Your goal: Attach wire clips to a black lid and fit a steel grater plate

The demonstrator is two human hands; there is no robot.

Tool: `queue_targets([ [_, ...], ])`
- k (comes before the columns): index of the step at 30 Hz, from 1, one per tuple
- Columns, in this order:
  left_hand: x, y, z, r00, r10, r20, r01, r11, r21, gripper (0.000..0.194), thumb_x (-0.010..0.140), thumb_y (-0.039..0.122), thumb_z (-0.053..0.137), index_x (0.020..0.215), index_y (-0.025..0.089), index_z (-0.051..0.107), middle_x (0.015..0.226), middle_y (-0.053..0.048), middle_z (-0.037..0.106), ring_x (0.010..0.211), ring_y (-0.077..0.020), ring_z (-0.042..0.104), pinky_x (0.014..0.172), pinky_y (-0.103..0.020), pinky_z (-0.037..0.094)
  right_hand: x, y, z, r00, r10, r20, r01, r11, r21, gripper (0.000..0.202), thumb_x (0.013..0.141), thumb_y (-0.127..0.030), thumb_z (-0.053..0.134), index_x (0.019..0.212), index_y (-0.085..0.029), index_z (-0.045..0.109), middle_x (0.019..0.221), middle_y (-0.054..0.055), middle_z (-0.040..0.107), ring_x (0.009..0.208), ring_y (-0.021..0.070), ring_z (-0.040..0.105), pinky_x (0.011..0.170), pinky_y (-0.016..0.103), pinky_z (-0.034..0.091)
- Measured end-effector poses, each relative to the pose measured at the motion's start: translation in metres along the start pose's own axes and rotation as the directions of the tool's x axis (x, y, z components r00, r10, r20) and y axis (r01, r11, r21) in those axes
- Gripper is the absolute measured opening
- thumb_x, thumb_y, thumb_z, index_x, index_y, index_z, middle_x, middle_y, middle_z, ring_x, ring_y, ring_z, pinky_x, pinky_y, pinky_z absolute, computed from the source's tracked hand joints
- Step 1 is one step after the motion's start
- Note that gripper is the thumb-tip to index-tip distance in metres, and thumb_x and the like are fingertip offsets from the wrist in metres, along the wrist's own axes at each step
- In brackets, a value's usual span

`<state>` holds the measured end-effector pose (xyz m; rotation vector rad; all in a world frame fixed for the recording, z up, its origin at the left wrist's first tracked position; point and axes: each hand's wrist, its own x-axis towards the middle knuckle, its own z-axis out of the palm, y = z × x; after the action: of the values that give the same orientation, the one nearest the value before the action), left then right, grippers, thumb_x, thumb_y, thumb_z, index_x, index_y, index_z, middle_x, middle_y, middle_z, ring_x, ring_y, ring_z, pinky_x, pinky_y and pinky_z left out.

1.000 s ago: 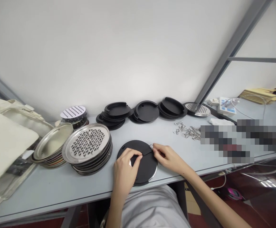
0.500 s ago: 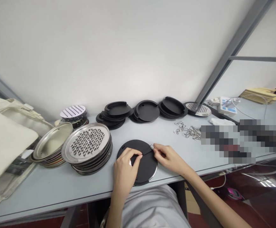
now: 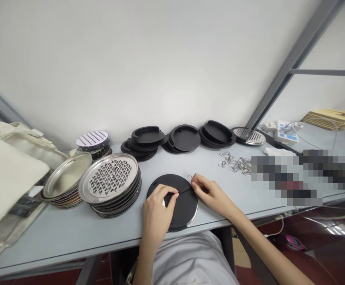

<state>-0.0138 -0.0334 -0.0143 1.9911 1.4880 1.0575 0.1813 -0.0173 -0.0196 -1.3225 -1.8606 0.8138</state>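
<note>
Black disc [image 3: 185, 209] lies on the table [image 3: 175, 165], grater stack [image 3: 109, 184] to its left. Left hand [image 3: 158, 208] rests on disc, thumb and forefinger close together, grip indeterminable; right hand [image 3: 210, 192] pinches wire hook [image 3: 189, 176] at disc's rim. Disc judged light, stiff, smooth; hold by rim.

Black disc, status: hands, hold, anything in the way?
Left hand over black disc. Right hand at its upper-right rim, small wire hook at fingertips. Grater stack close on disc's left, apart from it.
</note>
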Motion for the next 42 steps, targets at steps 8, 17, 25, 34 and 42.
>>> queue_targets([
  [8, 0.000, 0.001, 0.000, 1.000, -0.008, 0.010, 0.008, 1.000, -0.003, 0.011, 0.086, 0.018, 0.057, 0.084, 0.027, 0.064, 0.092, 0.006, 0.064, 0.084, -0.0116, 0.060, 0.075, -0.023, 0.042, -0.001, -0.001, 0.000, 0.997, -0.017, -0.074, 0.020, 0.999, 0.039, 0.018, 0.096, -0.033, 0.038, 0.083, -0.022, 0.043, 0.064, -0.005, 0.042, 0.058, 0.0119, 0.040, 0.059, 0.023, 0.034],
  [17, 0.000, 0.000, -0.001, 1.000, 0.000, 0.001, 0.000, 1.000, 0.005, 0.012, 0.086, 0.018, 0.056, 0.084, 0.026, 0.064, 0.092, 0.004, 0.065, 0.084, -0.0128, 0.061, 0.074, -0.024, 0.042, 0.004, 0.015, -0.002, 0.970, 0.007, -0.242, 0.038, 0.983, 0.182, 0.021, 0.096, -0.039, 0.043, 0.084, -0.021, 0.045, 0.091, 0.006, 0.060, 0.091, 0.0190, 0.057, 0.085, 0.033, 0.043],
  [25, 0.000, 0.000, 0.000, 1.000, 0.003, -0.001, -0.003, 1.000, 0.009, 0.012, 0.085, 0.018, 0.056, 0.084, 0.026, 0.064, 0.092, 0.003, 0.065, 0.084, -0.0135, 0.061, 0.073, -0.024, 0.043, 0.002, 0.017, 0.000, 0.951, 0.017, -0.308, 0.052, 0.975, 0.216, 0.025, 0.093, -0.041, 0.048, 0.077, -0.021, 0.045, 0.083, 0.005, 0.062, 0.084, 0.0184, 0.060, 0.082, 0.032, 0.046],
  [34, 0.000, 0.000, -0.001, 1.000, 0.002, 0.007, -0.002, 1.000, -0.001, 0.012, 0.086, 0.018, 0.056, 0.084, 0.026, 0.064, 0.092, 0.004, 0.065, 0.085, -0.0132, 0.061, 0.075, -0.024, 0.043, 0.004, 0.015, 0.002, 0.988, 0.036, -0.153, 0.010, 0.957, 0.289, 0.022, 0.093, -0.041, 0.046, 0.104, -0.022, 0.046, 0.073, 0.000, 0.058, 0.074, 0.0169, 0.060, 0.073, 0.029, 0.047],
  [42, 0.000, -0.001, 0.001, 1.000, 0.010, -0.002, -0.010, 1.000, -0.001, 0.012, 0.085, 0.017, 0.056, 0.084, 0.026, 0.064, 0.092, 0.003, 0.065, 0.085, -0.0134, 0.061, 0.074, -0.024, 0.043, -0.002, 0.004, 0.002, 1.000, -0.005, -0.013, 0.006, 0.995, 0.102, 0.026, 0.096, -0.038, 0.039, 0.110, -0.021, 0.051, 0.063, -0.004, 0.043, 0.059, 0.0136, 0.044, 0.059, 0.024, 0.037],
])
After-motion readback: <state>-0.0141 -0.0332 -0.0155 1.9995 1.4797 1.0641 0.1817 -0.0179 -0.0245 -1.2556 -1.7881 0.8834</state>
